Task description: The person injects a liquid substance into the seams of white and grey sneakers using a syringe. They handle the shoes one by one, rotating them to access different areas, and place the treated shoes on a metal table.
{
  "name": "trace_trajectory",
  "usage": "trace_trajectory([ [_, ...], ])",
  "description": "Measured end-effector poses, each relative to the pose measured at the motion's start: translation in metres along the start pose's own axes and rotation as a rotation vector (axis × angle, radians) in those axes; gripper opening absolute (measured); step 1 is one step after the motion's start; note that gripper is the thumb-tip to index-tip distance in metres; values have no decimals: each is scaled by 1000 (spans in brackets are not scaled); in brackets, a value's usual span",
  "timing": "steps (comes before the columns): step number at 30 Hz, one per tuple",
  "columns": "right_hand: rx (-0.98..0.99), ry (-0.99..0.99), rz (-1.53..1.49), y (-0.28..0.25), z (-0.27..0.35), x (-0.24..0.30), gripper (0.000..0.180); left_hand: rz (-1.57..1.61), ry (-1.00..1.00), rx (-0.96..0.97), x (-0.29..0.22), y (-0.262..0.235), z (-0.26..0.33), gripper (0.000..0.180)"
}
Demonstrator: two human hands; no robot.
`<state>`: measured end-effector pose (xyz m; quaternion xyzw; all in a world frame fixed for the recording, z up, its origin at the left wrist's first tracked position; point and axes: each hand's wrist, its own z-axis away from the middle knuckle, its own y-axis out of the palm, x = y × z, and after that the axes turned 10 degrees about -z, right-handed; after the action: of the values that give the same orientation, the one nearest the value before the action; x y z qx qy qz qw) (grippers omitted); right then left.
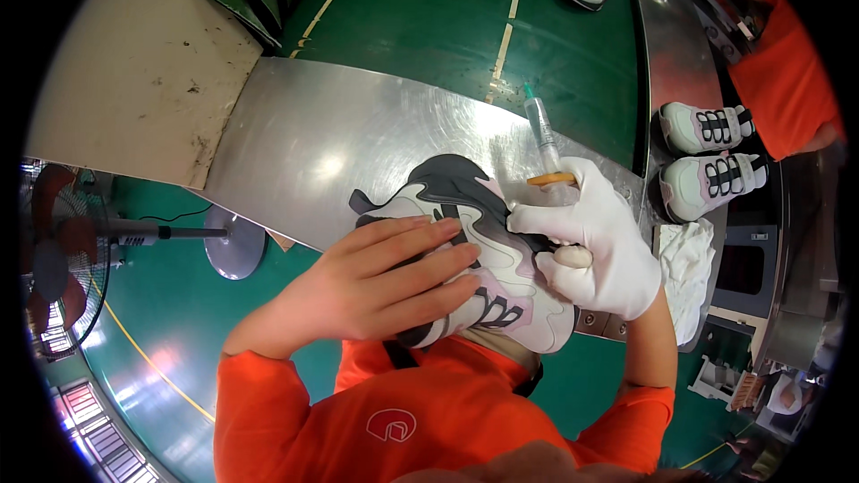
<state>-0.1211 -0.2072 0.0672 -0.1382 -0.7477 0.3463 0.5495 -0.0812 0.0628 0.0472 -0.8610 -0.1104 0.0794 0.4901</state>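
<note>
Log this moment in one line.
Left bare hand: on white, black and pink footwear | Right white-gloved hand: holding clear plastic green-tipped syringe

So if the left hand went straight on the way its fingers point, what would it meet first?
Across the shoe, probably the gloved right hand, though depth is unclear here.

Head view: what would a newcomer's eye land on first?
Probably the clear syringe in the grip of the gloved right hand, right of centre. Next, the white-and-pink footwear partly beneath the bare left hand at centre, then the orange shirt below.
</note>
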Motion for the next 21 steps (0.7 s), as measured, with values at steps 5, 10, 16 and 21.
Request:
trace_trajectory([
  [5, 23, -15, 49, -2, -5, 1, 28, 9, -35, -15, -2, 3, -1, 25],
  [10, 15, 29, -63, -10, 9, -8, 24, -7, -27, -10, -3, 1, -2, 24],
  [16, -282, 122, -8, -12, 26, -24, 20, -8, -15, -19, -3, 3, -4, 25],
  [21, -277, 35, 287, 2, -6, -9, 17, 12, -17, -12, -3, 2, -4, 25],
])
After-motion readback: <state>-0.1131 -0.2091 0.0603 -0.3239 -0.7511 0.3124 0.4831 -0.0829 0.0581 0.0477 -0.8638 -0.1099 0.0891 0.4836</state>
